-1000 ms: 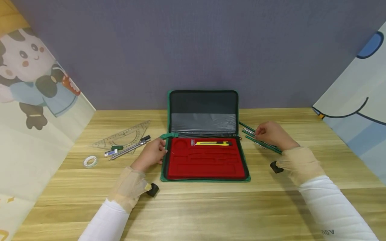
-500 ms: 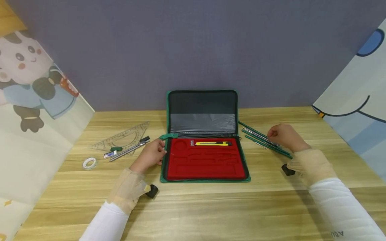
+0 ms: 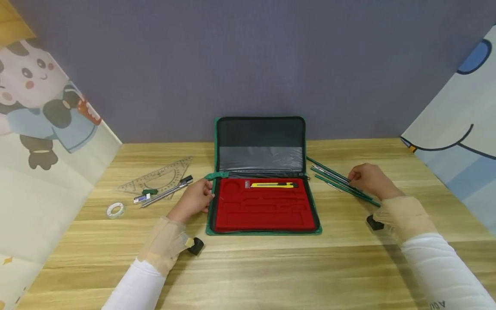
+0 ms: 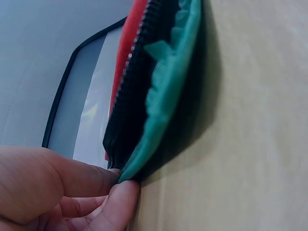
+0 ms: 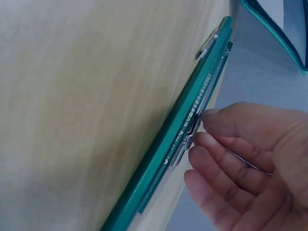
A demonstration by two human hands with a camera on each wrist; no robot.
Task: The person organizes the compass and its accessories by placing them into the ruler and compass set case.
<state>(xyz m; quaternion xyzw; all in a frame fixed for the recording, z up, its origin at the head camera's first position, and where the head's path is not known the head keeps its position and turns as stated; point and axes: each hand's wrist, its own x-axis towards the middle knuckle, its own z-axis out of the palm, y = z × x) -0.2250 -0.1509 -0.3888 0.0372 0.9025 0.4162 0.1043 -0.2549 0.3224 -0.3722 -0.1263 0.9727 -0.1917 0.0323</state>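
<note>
A green zip case (image 3: 263, 233) stands open, its red moulded tray holding a yellow utility knife (image 3: 273, 185). My left hand (image 3: 195, 196) is at its left side; the left wrist view shows thumb and finger pinching the green edge (image 4: 166, 103). Green pencils (image 5: 168, 127) with pale lettering lie to the right of the case. Over them is my right hand (image 3: 368, 180), fingers curled, thumb and forefinger pinching a slim silver drawing tool (image 5: 191, 130) beside the pencils. The fingers cover part of that tool.
Left of the case lie a clear set square (image 3: 135, 183), a silver compass (image 3: 164, 193), a small green piece (image 3: 150, 191), an eraser (image 3: 141, 198) and a white tape roll (image 3: 115, 210). A grey panel (image 3: 263, 64) rises behind the table.
My right hand has moved right and slightly toward me along the pencils, which now reach farther right than a second ago. My left hand keeps its hold on the case edge.
</note>
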